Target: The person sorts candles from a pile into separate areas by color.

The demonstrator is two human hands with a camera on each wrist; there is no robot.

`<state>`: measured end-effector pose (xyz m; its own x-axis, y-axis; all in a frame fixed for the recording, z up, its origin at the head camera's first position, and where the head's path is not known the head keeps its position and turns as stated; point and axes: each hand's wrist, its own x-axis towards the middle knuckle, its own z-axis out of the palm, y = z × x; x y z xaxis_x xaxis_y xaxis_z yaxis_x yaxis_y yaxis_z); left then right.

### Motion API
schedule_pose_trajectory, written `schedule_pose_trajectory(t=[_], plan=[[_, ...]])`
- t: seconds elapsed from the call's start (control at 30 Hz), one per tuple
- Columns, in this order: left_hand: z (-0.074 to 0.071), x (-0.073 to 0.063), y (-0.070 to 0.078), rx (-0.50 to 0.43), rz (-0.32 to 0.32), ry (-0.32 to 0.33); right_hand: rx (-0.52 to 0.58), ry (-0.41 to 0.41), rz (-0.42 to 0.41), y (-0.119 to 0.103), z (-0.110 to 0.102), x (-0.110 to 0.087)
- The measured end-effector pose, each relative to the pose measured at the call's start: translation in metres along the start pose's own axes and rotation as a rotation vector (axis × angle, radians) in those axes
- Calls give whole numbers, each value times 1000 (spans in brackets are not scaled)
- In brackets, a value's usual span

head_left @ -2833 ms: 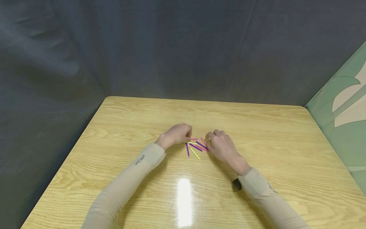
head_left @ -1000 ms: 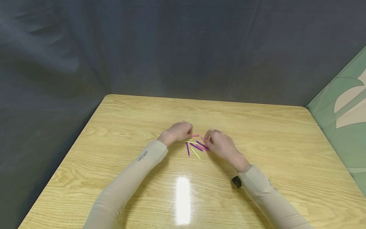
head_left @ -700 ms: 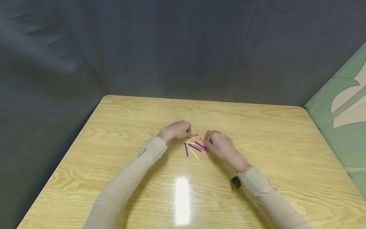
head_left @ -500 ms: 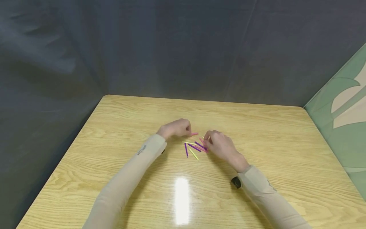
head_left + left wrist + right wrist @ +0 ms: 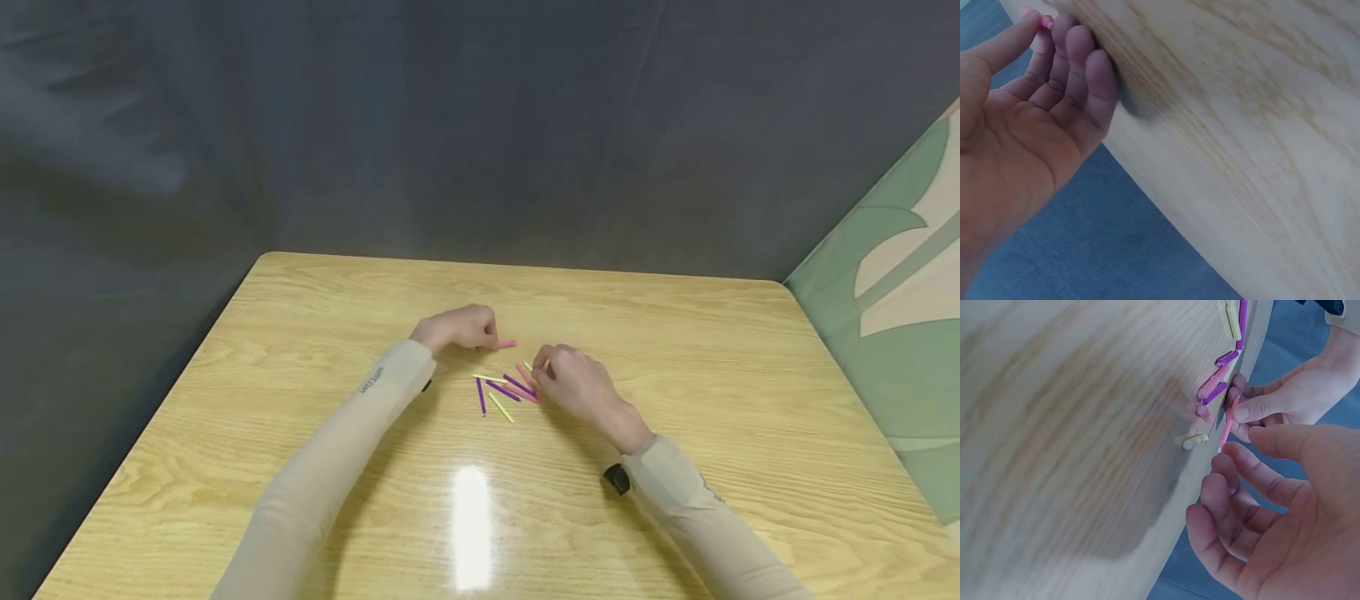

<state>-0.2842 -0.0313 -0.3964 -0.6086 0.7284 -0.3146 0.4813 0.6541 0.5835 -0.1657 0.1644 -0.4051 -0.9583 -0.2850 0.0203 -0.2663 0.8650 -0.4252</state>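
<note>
In the head view my left hand [image 5: 468, 326] pinches a thin pink candle-like stick [image 5: 507, 343] between thumb and fingertips, just above the table. Its pale, narrow tip shows in the right wrist view. My right hand [image 5: 573, 379] hovers at the right side of a loose pile, fingers loosely curled with nothing visible between them. Purple sticks [image 5: 481, 397], yellow sticks [image 5: 501, 407] and further pink sticks [image 5: 522, 372] lie crossed and scattered there. One yellow stick [image 5: 1195, 441] lies near the right fingertips, partly hidden by them in the head view.
A wood-grain table [image 5: 375, 287] carries everything. Dark cloth [image 5: 480, 125] hangs behind and on the left, and a green and beige patterned panel [image 5: 900, 333] stands at the right. Both wrists wear long light sleeves; a black device [image 5: 617, 479] sits at the right cuff.
My left hand has lifted the pink stick and drawn it away from the pile, toward the far side. The right hand has come off a yellow stick and hardly moved since.
</note>
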Motion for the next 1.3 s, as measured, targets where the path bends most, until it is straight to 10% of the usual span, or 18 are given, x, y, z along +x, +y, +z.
schedule_pose_trajectory(t=[0.77,1.3], plan=[[-2,11,-16,-143,-39,169,57,-21,2,-5,4,-1],[-4,12,-17,-362,-190,350,139,-10,-16,3,2,-4]])
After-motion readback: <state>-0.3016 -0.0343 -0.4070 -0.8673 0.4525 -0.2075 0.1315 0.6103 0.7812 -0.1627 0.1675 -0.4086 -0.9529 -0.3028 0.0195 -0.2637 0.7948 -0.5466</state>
